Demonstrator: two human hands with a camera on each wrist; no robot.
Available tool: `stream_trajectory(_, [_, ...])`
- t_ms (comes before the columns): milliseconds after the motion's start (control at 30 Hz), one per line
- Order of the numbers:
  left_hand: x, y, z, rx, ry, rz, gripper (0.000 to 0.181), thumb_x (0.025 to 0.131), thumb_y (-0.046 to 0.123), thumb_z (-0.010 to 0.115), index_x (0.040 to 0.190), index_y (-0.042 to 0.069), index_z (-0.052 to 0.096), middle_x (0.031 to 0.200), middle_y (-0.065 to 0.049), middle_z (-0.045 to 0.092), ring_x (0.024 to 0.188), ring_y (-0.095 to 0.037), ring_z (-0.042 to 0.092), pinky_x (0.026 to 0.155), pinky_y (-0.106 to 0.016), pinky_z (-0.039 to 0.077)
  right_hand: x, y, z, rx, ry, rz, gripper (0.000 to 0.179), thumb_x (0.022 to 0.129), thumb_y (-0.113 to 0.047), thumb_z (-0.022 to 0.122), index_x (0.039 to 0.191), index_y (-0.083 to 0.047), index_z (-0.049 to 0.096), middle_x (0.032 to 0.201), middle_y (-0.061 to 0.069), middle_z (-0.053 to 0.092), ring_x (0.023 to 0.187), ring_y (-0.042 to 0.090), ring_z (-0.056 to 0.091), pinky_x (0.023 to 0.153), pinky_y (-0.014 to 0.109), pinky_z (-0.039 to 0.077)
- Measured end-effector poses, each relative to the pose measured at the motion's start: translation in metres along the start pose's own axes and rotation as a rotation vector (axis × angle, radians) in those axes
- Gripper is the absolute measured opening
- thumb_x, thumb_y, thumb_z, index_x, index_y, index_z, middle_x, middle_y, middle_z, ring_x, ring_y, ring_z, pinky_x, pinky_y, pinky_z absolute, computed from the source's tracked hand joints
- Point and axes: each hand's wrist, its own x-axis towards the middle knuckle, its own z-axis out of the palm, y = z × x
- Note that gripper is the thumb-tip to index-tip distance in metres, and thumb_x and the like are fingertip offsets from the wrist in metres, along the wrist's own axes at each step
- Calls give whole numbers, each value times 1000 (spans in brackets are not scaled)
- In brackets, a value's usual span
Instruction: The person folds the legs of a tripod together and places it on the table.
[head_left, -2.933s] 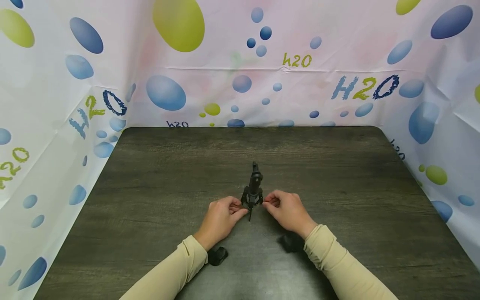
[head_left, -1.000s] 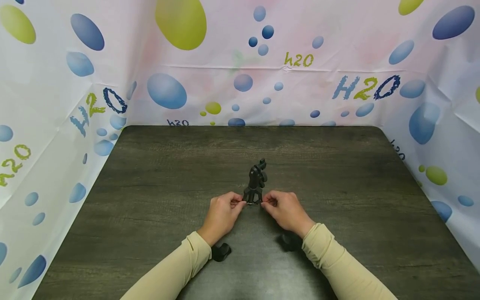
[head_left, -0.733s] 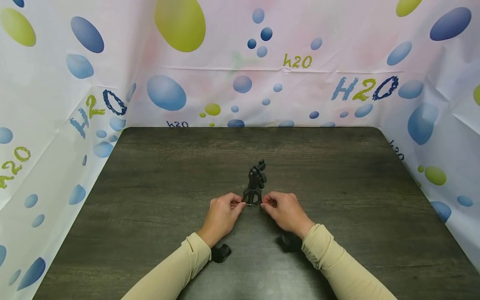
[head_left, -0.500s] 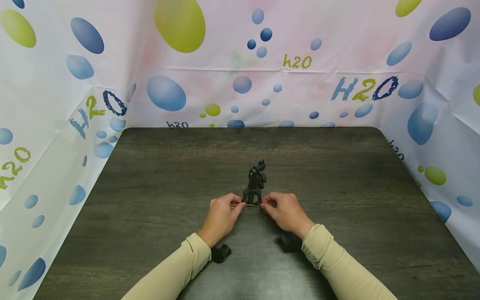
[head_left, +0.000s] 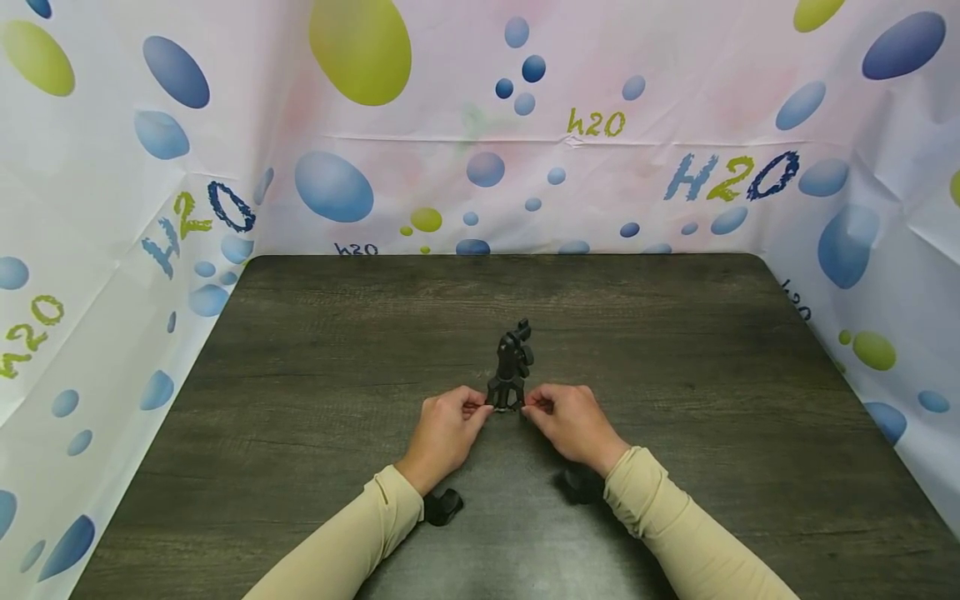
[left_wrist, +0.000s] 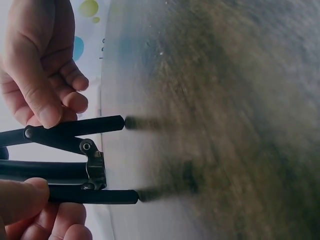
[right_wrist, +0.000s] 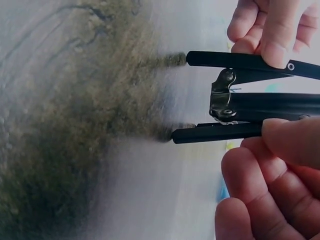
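A small black tripod [head_left: 512,358] stands upright at the middle of the table, its head and knobs toward the right. My left hand [head_left: 442,429] pinches one of its legs [left_wrist: 100,195] between thumb and fingers. From the other side, my right hand [head_left: 577,425] pinches another leg [right_wrist: 220,132] in the same way. Between the legs, in both wrist views, a metal bracket [left_wrist: 96,167] joins the slim braces to the centre post [left_wrist: 45,171]. Leg tips sit right at the table surface, with dark reflections beyond them.
The dark wood-grain table [head_left: 337,333] spreads around the hands. Black objects show under each wrist, one at the left cuff [head_left: 443,507] and one at the right cuff [head_left: 581,483]. A white sheet [head_left: 480,108] printed with bubbles encloses the back and sides.
Since the oldest frame the tripod has turned, its knobs now facing right, and the leg that pointed toward me no longer shows. Over the last second hands and tripod are nearly still.
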Motion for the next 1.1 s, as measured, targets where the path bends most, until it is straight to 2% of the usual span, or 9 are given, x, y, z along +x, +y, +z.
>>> stream_trajectory(367, [-1, 0, 0, 3, -13, -1, 6, 89, 6, 77, 93, 3, 73, 85, -5, 73, 75, -14, 71, 64, -26, 56, 0, -1, 0, 8, -8, 17, 6, 89, -10, 77, 85, -10, 73, 78, -5, 69, 67, 7, 63, 61, 29, 52])
stream_trajectory(767, [0, 1, 1, 2, -22, -14, 6, 90, 6, 76, 94, 3, 73, 86, -6, 74, 76, -15, 71, 65, -25, 56, -2, 0, 3, 23, 29, 15, 5, 88, -9, 78, 85, -10, 74, 79, -5, 70, 66, 8, 63, 60, 28, 51])
stream_trajectory(867, [0, 1, -1, -9, -45, -19, 9, 89, 6, 76, 96, 2, 72, 87, -7, 73, 78, -16, 71, 66, -25, 57, -4, 0, 5, 42, 17, 30, 6, 89, -10, 77, 92, -7, 73, 82, -3, 70, 70, 10, 65, 63, 30, 53])
stream_trajectory(1000, [-1, 3, -8, -19, -78, -10, 16, 88, 9, 78, 100, 1, 71, 93, -9, 73, 82, -19, 72, 70, -28, 58, -9, 2, 9, 57, 14, 38, 20, 88, -11, 79, 104, -5, 70, 92, 3, 69, 78, 14, 66, 68, 33, 55])
stream_trajectory(1100, [0, 8, -16, 2, -71, 40, 22, 87, 12, 80, 103, 1, 70, 97, -10, 72, 84, -21, 72, 74, -31, 58, -10, 5, 10, 54, 27, 31, 23, 87, -11, 80, 107, -5, 70, 96, 5, 68, 80, 15, 66, 69, 34, 55])
